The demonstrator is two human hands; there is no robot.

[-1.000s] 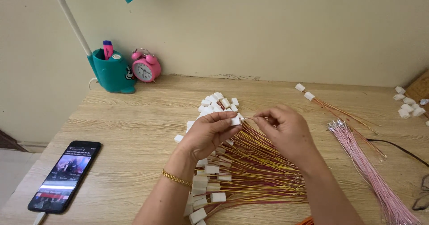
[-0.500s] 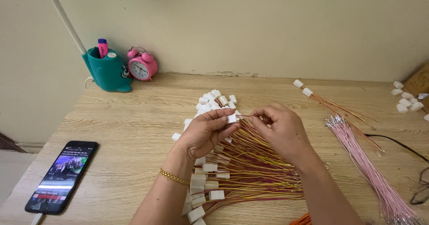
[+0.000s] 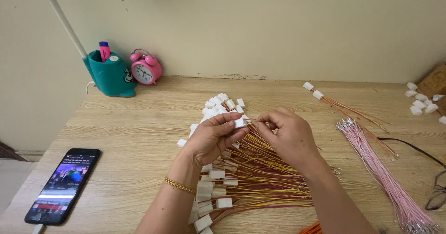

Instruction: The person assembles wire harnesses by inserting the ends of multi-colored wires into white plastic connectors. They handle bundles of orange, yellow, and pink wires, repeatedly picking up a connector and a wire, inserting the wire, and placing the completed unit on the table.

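Note:
My left hand (image 3: 213, 138) pinches a small white plastic connector (image 3: 239, 123) between thumb and fingers. My right hand (image 3: 290, 137) faces it, fingertips closed on a thin wire end at the connector's opening. Both hands hover over a fanned pile of yellow and red wires with white connectors (image 3: 246, 178) on the wooden desk (image 3: 134, 131). Loose white connectors (image 3: 223, 104) lie in a heap just beyond my left hand. A gold bracelet sits on my left wrist.
A bundle of pink wires (image 3: 381, 169) lies to the right, with two more wired connectors (image 3: 312, 90) behind it. A phone (image 3: 62, 185) with a lit screen lies front left. A teal lamp base (image 3: 108, 73) and a pink alarm clock (image 3: 146, 69) stand at the back left. More white connectors (image 3: 420, 101) and glasses (image 3: 436, 192) are at the right edge.
Both hands have stayed together over the wire pile. The right fingers have closed in slightly on the connector held by the left hand.

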